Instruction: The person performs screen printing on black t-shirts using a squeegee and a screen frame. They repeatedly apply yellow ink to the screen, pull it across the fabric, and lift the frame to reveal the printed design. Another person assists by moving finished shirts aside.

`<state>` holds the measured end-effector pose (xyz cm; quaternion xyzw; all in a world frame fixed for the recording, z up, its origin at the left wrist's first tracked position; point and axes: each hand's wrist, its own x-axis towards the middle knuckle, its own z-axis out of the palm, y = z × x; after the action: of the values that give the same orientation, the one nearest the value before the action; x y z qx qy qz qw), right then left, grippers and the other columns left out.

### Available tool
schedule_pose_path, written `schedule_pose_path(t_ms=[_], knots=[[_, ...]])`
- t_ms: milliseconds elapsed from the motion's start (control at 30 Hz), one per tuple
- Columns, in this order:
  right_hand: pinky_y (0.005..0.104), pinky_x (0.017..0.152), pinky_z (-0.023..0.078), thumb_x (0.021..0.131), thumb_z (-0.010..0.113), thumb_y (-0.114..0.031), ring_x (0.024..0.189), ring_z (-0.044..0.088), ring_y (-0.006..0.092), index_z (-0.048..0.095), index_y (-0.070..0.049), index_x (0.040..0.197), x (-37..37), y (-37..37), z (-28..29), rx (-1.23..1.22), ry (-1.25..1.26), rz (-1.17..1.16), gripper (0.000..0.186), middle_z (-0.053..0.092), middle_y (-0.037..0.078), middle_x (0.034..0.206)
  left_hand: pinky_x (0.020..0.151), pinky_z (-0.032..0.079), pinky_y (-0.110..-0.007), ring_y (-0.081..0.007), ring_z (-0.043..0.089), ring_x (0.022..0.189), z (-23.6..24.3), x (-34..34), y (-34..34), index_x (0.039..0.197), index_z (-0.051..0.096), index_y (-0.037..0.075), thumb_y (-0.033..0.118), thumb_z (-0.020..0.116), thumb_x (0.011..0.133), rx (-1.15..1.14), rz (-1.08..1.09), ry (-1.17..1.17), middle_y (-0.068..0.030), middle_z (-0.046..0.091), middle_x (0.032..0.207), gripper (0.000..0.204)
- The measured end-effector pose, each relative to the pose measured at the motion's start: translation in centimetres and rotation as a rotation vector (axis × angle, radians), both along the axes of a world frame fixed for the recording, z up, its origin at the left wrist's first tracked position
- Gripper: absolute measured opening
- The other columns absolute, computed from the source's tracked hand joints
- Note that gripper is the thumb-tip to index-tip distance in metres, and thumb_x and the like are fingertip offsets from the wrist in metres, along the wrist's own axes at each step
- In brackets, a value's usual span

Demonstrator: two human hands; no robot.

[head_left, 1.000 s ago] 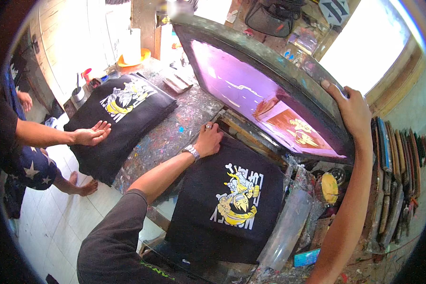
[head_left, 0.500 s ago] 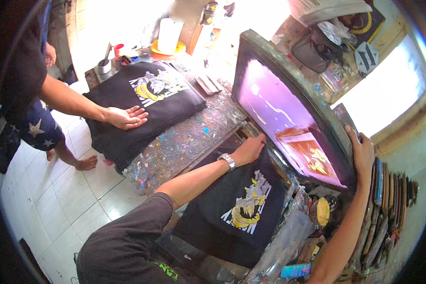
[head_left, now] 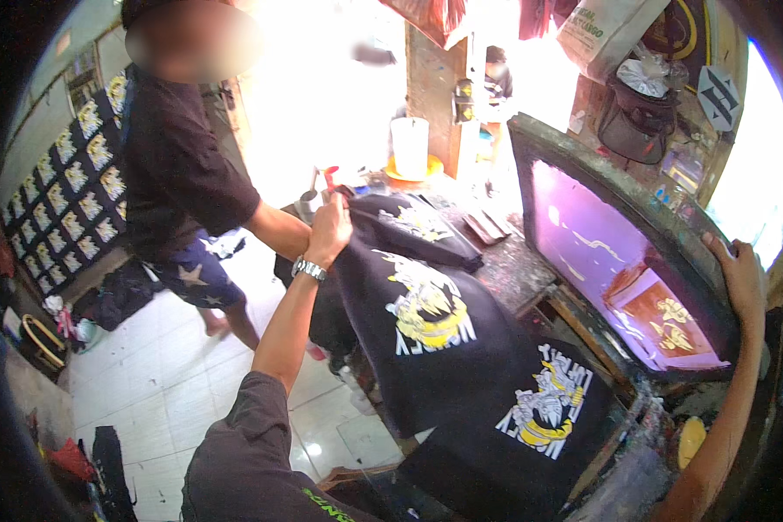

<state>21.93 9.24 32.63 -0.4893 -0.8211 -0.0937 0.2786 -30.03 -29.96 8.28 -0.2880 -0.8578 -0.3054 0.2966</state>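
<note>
Above paint-spattered table (head_left: 513, 270), left hand (head_left: 331, 228) grips lifted black shirt (head_left: 426, 322).

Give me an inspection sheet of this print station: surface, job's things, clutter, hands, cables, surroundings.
Surface: paint-spattered work table, mostly covered by shirts.
Job's things: lifted black shirt with a yellow print, hanging off the table edge; a second printed black shirt lying flat below the raised screen frame, which has a violet mesh.
Clutter: white cup on an orange dish, small tools at the far end of the table.
Hands: left hand grips the lifted shirt's corner; right hand holds the frame's right edge.
Cables: nothing seen.
Surroundings: a co-worker stands beside the table; printed shirts are laid out in rows far left; white tiled floor.
</note>
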Motion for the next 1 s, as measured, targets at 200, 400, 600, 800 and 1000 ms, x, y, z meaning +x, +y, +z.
schedule_pose_path(t_ms=[200,400,600,800,1000], knots=[[0.0428,0.072,0.052,0.084,0.061,-0.079,0.071,0.069,0.0268,0.076,0.008,0.091,3.9,4.6,0.5,-0.003,0.006,0.062,0.089,0.071,0.021,0.074,0.098,0.05,-0.046,-0.0371,0.056,0.124,3.7,14.0,8.7,0.129,0.059,0.006,0.007,0.061,0.094,-0.156,0.076,0.534,-0.0225,0.057,0.134,0.035],[0.0441,0.082,0.055,0.085,0.055,-0.082,0.073,0.074,0.0319,0.08,0.0,0.092,0.3,-0.9,0.9,0.0,-0.124,0.179,0.086,0.073,0.019,0.074,0.122,0.034,-0.051,-0.0316,0.038,0.15,-9.2,52.6,12.2,0.155,0.046,0.018,0.028,0.058,0.101,-0.166,-2.055,-0.067,-0.0156,0.036,0.165,0.056],[0.0474,0.088,0.056,0.09,0.058,-0.073,0.098,0.073,0.0438,0.075,0.005,0.11,2.1,-4.8,1.4,-0.126,0.001,0.093,0.082,0.074,0.03,0.104,0.123,0.016,-0.066,-0.0344,0.036,0.149,-14.4,58.0,12.8,0.143,0.056,0.012,0.05,0.059,0.098,-0.212,-1.89,-0.024,-0.0128,0.057,0.144,0.059],[0.0487,0.094,0.054,0.089,0.061,-0.071,0.103,0.071,0.0445,0.075,-0.002,0.115,1.1,-2.7,2.0,-0.17,-0.002,0.164,0.075,0.073,0.029,0.109,0.117,0.023,-0.068,-0.0516,0.031,0.148,-14.2,40.9,11.8,0.155,0.046,0.015,0.05,0.058,0.098,-0.619,-0.955,-0.079,-0.0176,0.041,0.161,0.068],[0.0468,0.099,0.051,0.091,0.061,-0.069,0.109,0.069,0.0454,0.074,-0.002,0.118,0.4,0.4,1.2,-0.116,0.04,0.228,0.074,0.072,0.03,0.113,0.118,0.007,-0.075,-0.0469,0.008,0.158,-15.8,39.7,11.9,0.154,0.05,0.021,0.064,0.06,0.094,-0.776,-1.066,-0.187,-0.0122,0.02,0.172,0.074]])
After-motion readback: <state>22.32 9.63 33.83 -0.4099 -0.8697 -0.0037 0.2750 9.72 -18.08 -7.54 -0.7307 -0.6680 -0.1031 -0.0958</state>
